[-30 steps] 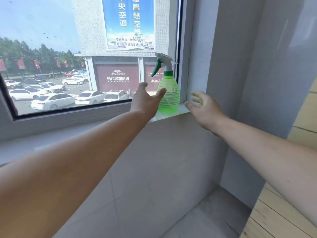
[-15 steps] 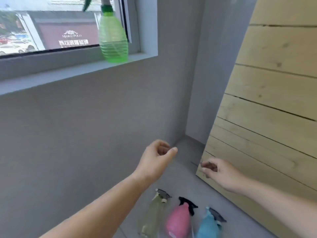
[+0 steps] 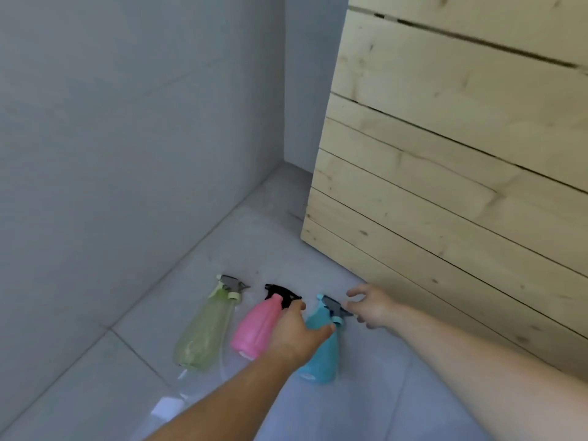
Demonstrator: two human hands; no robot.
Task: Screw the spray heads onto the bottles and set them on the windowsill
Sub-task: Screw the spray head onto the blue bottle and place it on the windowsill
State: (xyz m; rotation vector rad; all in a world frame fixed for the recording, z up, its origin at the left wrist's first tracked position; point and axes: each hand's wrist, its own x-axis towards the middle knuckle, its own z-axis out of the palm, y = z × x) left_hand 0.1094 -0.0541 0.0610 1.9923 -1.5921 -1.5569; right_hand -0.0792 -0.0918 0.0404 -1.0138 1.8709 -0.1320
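Left hand (image 3: 294,334) covering pink bottle (image 3: 254,326), blurred

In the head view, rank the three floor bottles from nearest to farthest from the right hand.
1. Blue bottle: rightmost, its spray head at the right hand.
2. Pink bottle: middle, partly under the left hand.
3. Pale green bottle: leftmost, nearest the grey wall.

walls (image 3: 127,122): grey | floor (image 3: 254,249): pale tiles | right: wooden plank panel (image 3: 461,170)
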